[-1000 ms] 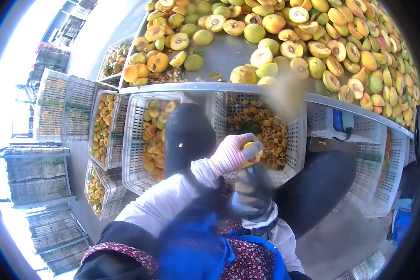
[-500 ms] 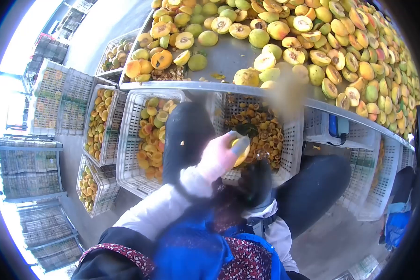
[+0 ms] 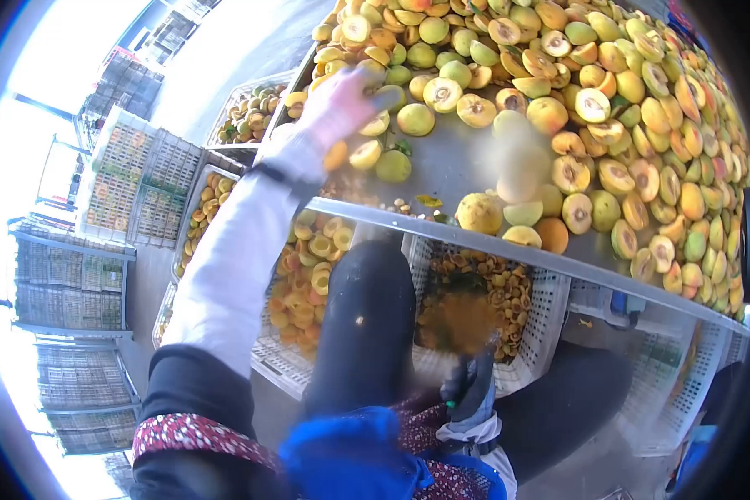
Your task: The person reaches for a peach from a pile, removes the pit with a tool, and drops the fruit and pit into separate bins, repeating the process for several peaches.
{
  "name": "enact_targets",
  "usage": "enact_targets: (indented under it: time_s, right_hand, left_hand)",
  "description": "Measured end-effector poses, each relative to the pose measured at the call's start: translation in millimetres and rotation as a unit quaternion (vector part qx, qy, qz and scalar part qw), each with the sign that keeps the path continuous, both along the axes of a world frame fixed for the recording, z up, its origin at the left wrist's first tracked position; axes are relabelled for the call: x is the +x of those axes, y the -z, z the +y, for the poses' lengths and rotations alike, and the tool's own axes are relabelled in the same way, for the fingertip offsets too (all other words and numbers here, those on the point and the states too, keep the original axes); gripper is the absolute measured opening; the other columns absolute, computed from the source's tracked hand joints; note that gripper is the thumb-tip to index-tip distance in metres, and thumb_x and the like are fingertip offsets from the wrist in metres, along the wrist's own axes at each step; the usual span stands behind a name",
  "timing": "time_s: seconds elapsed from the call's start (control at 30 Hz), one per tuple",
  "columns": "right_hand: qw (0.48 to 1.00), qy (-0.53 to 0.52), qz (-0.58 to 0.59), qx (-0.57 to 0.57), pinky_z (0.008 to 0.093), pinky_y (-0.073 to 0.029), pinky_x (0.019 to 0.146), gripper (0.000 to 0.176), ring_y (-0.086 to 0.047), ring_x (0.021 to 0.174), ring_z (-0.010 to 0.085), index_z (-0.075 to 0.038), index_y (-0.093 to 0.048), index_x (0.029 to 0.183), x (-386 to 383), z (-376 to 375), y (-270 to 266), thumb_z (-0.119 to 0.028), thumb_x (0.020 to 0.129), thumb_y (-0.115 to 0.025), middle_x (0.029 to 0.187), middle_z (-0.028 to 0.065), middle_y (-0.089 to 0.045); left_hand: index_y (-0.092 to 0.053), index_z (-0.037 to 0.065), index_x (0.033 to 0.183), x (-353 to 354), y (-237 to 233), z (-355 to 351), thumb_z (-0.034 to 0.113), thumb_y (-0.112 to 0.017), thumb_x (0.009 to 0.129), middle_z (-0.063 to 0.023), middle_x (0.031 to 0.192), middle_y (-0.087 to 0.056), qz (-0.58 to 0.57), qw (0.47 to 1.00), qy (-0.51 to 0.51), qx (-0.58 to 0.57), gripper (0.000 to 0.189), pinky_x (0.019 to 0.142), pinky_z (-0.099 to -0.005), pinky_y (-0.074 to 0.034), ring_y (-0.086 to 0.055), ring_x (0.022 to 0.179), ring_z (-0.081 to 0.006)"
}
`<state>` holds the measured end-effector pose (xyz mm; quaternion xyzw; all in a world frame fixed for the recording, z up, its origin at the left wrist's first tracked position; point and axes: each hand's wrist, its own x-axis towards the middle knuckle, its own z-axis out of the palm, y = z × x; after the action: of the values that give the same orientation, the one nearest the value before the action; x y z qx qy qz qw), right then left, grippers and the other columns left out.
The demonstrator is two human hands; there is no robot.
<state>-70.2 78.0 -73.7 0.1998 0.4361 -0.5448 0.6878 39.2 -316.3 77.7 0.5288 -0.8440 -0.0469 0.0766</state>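
Note:
My left hand [image 3: 342,104], bare with grey fingertip covers, is stretched out over the halved apricots or peaches [image 3: 442,94] at the table's left end. Its fingers look spread above the fruit, though blur and angle partly hide them. Low in front of my lap, my right hand [image 3: 471,387] wears a dark glove and is closed around a small tool with a green end [image 3: 451,404]; most of the tool is hidden. Just beyond it stands a crate of fruit stones and scraps [image 3: 517,304], with a brownish blur before it.
The metal table's raised edge [image 3: 442,233] crosses in front of me. A crate of pitted halves [image 3: 296,287] stands by my left knee [image 3: 362,308]. More filled crates [image 3: 250,112] and stacked crates [image 3: 142,171] are at the left. Pale crates [image 3: 658,367] stand at the right.
My left hand has gone from above the scrap crate up and left to the table fruit; the yellow fruit piece it held is no longer seen in it. My view has shifted.

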Motion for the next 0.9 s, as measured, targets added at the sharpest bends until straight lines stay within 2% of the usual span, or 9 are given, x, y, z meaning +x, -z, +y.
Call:
enact_targets:
  time_s: [0.13,0.3,0.33,0.47,0.57,0.67,0.73,0.77,0.9]
  right_hand:
    - [0.998,0.023,0.026,0.054,0.0249,-0.037,0.038,0.041,-0.045,0.042,0.0123,-0.012,-0.055,0.090,1.5,-9.3,-5.3,-0.054,0.089,-0.054,0.056,-0.0002,-0.048]
    - [0.995,0.019,0.058,0.076,0.0241,-0.038,0.038,0.042,-0.046,0.042,0.0122,-0.011,-0.054,0.089,0.9,-20.9,-13.4,-0.052,0.090,-0.053,0.056,0.0002,-0.048]
    - [0.996,0.025,0.053,0.073,0.0241,-0.038,0.038,0.042,-0.046,0.042,0.0123,-0.010,-0.054,0.089,0.7,-22.4,-13.8,-0.052,0.091,-0.053,0.056,0.0003,-0.048]
    - [0.997,-0.006,0.061,0.051,0.0248,-0.040,0.039,0.040,-0.046,0.042,0.0125,-0.010,-0.054,0.090,-0.7,-18.2,-13.5,-0.050,0.092,-0.051,0.057,0.0009,-0.049]
    - [0.998,-0.009,0.052,0.032,0.0249,-0.041,0.039,0.038,-0.047,0.042,0.0125,-0.010,-0.054,0.091,-1.2,-9.6,-13.7,-0.048,0.093,-0.051,0.058,0.0017,-0.050]
    - [0.997,-0.018,0.074,-0.024,0.0249,-0.041,0.041,0.038,-0.049,0.044,0.0128,-0.008,-0.054,0.099,-3.0,-5.3,-19.5,-0.045,0.095,-0.048,0.061,0.0029,-0.052]
    - [0.908,-0.120,0.389,-0.102,0.0248,-0.041,0.043,0.038,-0.050,0.046,0.0127,-0.007,-0.052,0.105,0.6,-3.4,-19.6,-0.043,0.096,-0.047,0.063,0.0030,-0.052]
    - [0.896,-0.112,0.407,-0.139,0.0244,-0.040,0.044,0.038,-0.050,0.047,0.0128,-0.007,-0.051,0.108,-1.6,-2.6,-19.9,-0.042,0.096,-0.046,0.063,0.0031,-0.052]
    - [0.874,-0.051,0.418,-0.243,0.0248,-0.041,0.047,0.035,-0.052,0.054,0.0147,-0.004,-0.050,0.113,-16.1,-4.5,-37.6,-0.034,0.097,-0.046,0.070,0.0051,-0.053]
  left_hand:
    - [-0.048,0.024,0.133,-26.7,58.1,-106.5,0.057,-0.059,0.081,-0.0127,0.138,-0.043,-0.089,0.992,-0.075,-0.042,0.063,0.100,-0.0405,-0.040,-0.045,0.124,-0.0303]
    - [-0.040,0.026,0.140,-37.6,66.9,-121.9,0.057,-0.056,0.081,-0.0167,0.148,-0.029,-0.210,0.977,-0.040,0.013,0.069,0.103,-0.0446,-0.038,-0.039,0.129,-0.0351]
    - [-0.039,0.030,0.139,-36.8,68.6,-129.7,0.059,-0.058,0.079,-0.0138,0.144,-0.037,-0.216,0.974,-0.059,0.032,0.069,0.103,-0.0405,-0.038,-0.042,0.128,-0.0321]
    - [-0.042,0.014,0.136,-12.5,105.9,-164.9,0.056,-0.062,0.077,-0.0174,0.126,-0.056,-0.149,0.983,-0.041,0.102,0.075,0.099,-0.0374,-0.042,-0.055,0.115,-0.0295]
    - [-0.046,0.011,0.131,-38.4,91.2,-101.6,0.055,-0.063,0.076,-0.0172,0.122,-0.058,-0.151,0.979,0.005,0.136,0.072,0.092,-0.0387,-0.046,-0.057,0.110,-0.0316]
    - [-0.052,0.009,0.119,-53.5,77.8,-15.5,0.051,-0.063,0.079,-0.0172,0.106,-0.063,-0.123,0.970,0.173,0.121,0.059,0.082,-0.0414,-0.049,-0.061,0.098,-0.0334]
    - [-0.054,0.009,0.116,-72.8,50.1,43.3,0.044,-0.064,0.081,-0.0159,0.094,-0.065,-0.148,0.963,0.213,0.073,0.050,0.074,-0.0424,-0.050,-0.063,0.089,-0.0336]
    - [-0.054,0.009,0.117,-79.8,38.8,63.5,0.039,-0.066,0.082,-0.0151,0.089,-0.066,-0.159,0.963,0.211,0.057,0.048,0.070,-0.0424,-0.051,-0.064,0.084,-0.0332]
    - [-0.060,0.006,0.107,-66.8,25.5,136.5,0.033,-0.065,0.086,-0.0155,0.070,-0.062,0.078,0.964,0.232,0.101,0.034,0.060,-0.0375,-0.050,-0.063,0.063,-0.0294]
